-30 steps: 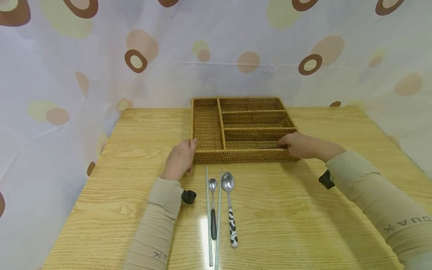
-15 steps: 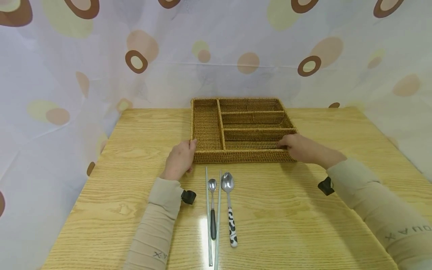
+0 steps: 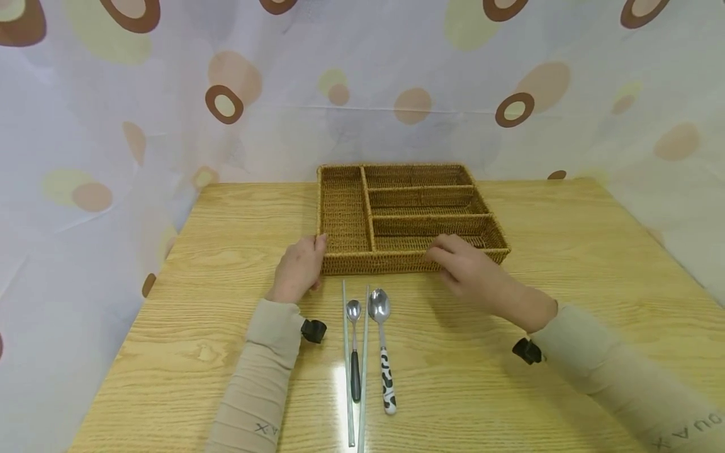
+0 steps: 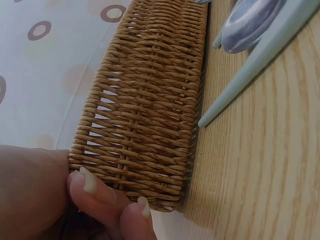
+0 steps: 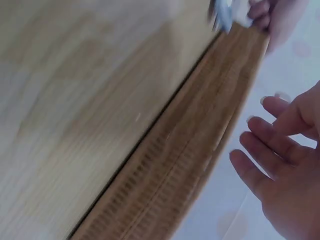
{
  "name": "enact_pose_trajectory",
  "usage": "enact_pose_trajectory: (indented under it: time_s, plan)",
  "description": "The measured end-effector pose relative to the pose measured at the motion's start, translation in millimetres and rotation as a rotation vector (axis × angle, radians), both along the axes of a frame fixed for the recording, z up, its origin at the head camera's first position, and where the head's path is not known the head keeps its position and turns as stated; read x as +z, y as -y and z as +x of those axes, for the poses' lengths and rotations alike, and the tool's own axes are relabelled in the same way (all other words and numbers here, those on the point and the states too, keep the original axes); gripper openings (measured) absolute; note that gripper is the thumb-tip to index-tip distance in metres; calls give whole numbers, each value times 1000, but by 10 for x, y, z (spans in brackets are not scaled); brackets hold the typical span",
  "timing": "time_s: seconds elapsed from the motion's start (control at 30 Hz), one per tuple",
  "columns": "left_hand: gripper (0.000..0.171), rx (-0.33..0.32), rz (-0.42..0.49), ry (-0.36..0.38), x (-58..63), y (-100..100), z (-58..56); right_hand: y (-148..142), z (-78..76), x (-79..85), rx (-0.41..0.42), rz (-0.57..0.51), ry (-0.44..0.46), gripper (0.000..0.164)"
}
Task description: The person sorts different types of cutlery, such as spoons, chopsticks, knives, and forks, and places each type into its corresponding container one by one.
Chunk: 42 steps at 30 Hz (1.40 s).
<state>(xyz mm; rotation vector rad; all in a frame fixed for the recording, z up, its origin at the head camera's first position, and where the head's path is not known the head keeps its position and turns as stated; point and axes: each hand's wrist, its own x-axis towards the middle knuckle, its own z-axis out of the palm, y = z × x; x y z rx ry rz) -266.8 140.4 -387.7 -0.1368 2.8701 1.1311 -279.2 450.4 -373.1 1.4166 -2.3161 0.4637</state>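
Note:
My left hand (image 3: 297, 270) holds the front left corner of a brown wicker cutlery tray (image 3: 396, 261), thumb at the rim and fingers around the outside of the corner. Over the tray's front rim, right of its middle, hovers my right hand (image 3: 472, 277); in the right wrist view its fingers (image 5: 260, 160) are spread loosely with nothing between them. On the table in front of the tray lie two pale green chopsticks (image 3: 348, 377), a small spoon (image 3: 355, 374) with a black handle between them, and a larger spoon (image 3: 387, 380) with a black-and-white patterned handle to their right.
Everything stands on a light wood table (image 3: 187, 327). A white curtain (image 3: 362, 132) with brown and beige spots hangs close behind the tray. Dividers (image 3: 368, 207) split the tray into one upright compartment at left and three lengthwise ones at right.
My right hand has let go of the tray's front right corner and moved left along the front rim. My left hand, the tray and the cutlery have stayed in place.

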Motion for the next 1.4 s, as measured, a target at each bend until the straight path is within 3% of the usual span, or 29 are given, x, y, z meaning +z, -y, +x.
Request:
enact_pose_trajectory:
  time_s: [0.17, 0.37, 0.57, 0.73, 1.1, 1.27, 1.4]
  plan:
    - [51, 7, 1, 5, 1, 2, -1, 274, 336, -3, 102, 36, 47, 32]
    - [49, 4, 3, 13, 1, -6, -5, 460, 661, -36, 143, 140, 139, 24]
    - [50, -1, 10, 16, 11, -15, -16, 542, 853, -107, 143, 281, 356, 20]
    - [49, 3, 3, 22, 12, -19, -12, 570, 904, -158, 100, 338, 513, 19]
    - [50, 6, 2, 9, 17, -10, -5, 604, 880, -202, 73, 347, 693, 7]
    - [49, 7, 8, 8, 19, -5, 4, 633, 858, -202, 70, 339, 757, 10]
    - [49, 3, 7, 11, 17, -5, 7, 650, 852, -214, 68, 327, 758, 12]
